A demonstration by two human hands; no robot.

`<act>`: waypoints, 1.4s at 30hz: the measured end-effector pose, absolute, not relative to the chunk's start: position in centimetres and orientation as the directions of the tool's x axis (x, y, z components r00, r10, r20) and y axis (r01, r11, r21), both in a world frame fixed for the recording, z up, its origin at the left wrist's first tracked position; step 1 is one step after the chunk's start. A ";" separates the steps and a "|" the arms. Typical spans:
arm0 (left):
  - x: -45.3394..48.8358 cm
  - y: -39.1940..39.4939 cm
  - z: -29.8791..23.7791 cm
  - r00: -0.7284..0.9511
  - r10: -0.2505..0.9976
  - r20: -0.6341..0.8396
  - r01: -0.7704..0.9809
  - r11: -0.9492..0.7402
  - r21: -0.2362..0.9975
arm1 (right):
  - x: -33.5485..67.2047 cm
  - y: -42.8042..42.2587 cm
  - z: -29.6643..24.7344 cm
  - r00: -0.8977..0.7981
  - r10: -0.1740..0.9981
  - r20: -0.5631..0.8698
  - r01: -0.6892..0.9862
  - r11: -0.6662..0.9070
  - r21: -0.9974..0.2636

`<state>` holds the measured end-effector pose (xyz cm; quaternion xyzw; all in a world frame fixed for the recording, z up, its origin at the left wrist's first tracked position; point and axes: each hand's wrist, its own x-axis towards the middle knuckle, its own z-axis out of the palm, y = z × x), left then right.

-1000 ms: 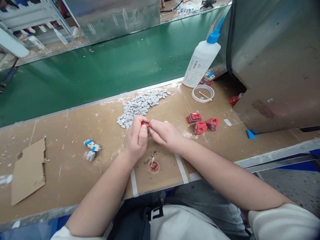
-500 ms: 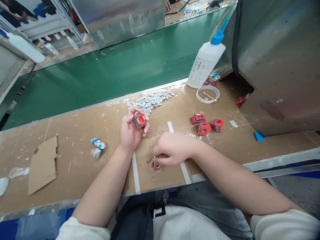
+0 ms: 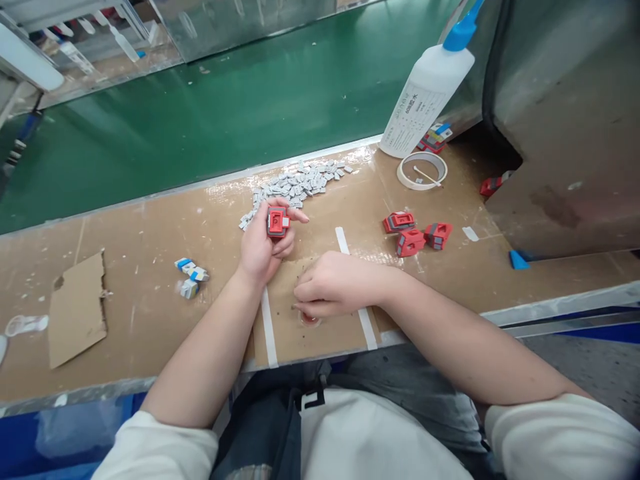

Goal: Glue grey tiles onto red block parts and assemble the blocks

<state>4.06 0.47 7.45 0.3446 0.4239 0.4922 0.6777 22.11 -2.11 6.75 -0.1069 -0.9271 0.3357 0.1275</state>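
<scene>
My left hand (image 3: 261, 243) is closed round a small red and grey block-shaped part (image 3: 277, 221), its recessed face turned up and the index finger stretched past it. Lower and to the right, my right hand (image 3: 327, 285) is pinched over a small round dish (image 3: 310, 320) with reddish contents. The thin pale stick seen in its fingers earlier is mostly hidden behind them now. Beyond my left hand lies a heap of small grey pieces (image 3: 305, 181). Several similar red parts (image 3: 411, 242) rest to the right of my right hand.
A tilted white bottle (image 3: 425, 100) with a blue nozzle stands at the back right by a tape roll (image 3: 401, 175) and a metal housing (image 3: 565, 153). On the left lie torn cardboard (image 3: 77, 310) and blue-white pieces (image 3: 193, 275). A green belt (image 3: 225, 100) runs behind the table.
My left hand has turned the red part to face up more squarely and stretched out its index finger. My right hand stays at the dish, its fingers now covering the stick. The view has shifted slightly.
</scene>
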 end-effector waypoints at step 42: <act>5.6 -0.1 6.0 0.255 0.908 -0.332 -0.224 0.390 0.893 | 23.4 0.4 5.2 -0.267 0.854 0.446 0.494 0.519 -0.698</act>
